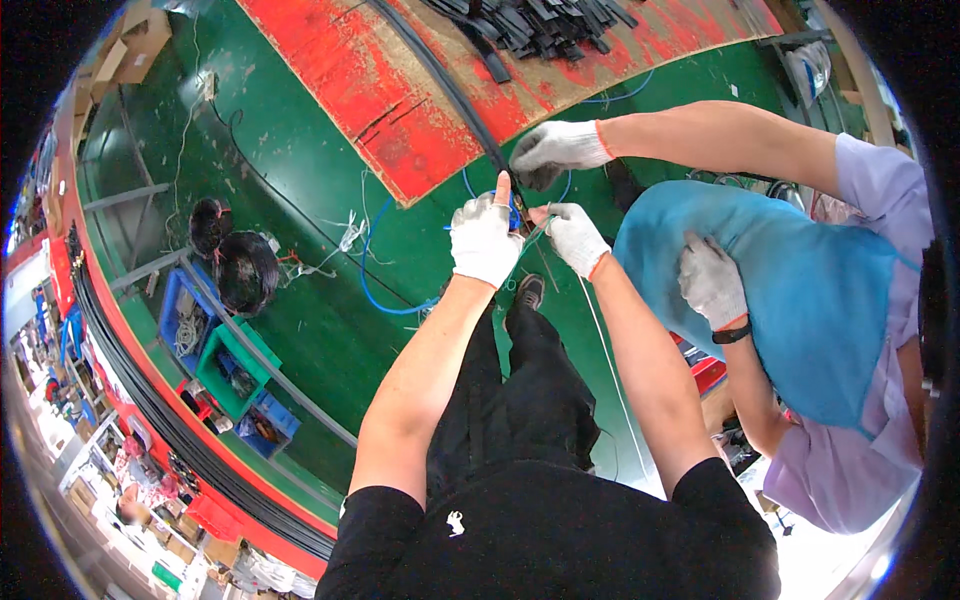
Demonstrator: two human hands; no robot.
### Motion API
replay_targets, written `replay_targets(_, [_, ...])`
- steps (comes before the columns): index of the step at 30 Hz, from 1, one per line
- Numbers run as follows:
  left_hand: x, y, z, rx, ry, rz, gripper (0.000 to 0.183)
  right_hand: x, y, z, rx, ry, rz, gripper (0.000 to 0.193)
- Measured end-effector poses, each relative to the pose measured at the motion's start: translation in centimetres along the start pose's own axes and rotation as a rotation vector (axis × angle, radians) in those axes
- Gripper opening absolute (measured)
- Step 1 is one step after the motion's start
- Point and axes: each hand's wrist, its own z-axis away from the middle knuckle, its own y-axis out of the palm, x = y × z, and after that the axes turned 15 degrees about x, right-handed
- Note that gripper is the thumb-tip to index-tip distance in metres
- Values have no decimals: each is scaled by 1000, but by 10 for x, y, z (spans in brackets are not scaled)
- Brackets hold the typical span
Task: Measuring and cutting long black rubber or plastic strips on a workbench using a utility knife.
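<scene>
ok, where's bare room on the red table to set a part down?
Bare: red tabletop between its left edge and the dark bundle, thin dark marks aside; also between the black strips and the lower right edge. Crowded: near corner, where left hand, right hand and a co-worker's hand cluster.

- The black cable bundle [462,100], long and bowed, lies across the worktop [330,75] and past its edge, where my left fingers [502,190] grip it.
- The thin green cord [530,238] curves just beside my right fingers [539,214], slack.
</scene>
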Motion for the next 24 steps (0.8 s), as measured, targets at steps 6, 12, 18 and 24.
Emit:
replay_targets(6, [0, -2, -1, 46, -8, 40, 85, -6, -10, -9, 5, 57, 88, 45])
replay_targets(12, [2, -1, 1, 15, -5, 56, 84, 3, -4, -6, 31, -33, 117, 50])
replay_targets(18, [2, -1, 3, 35, -5, 83, 86, -2, 3, -8, 14, -90, 110, 51])
replay_targets(24, [0, -7, 13, 4, 18, 143, 96, -2, 6, -7, 9, -41, 123, 51])
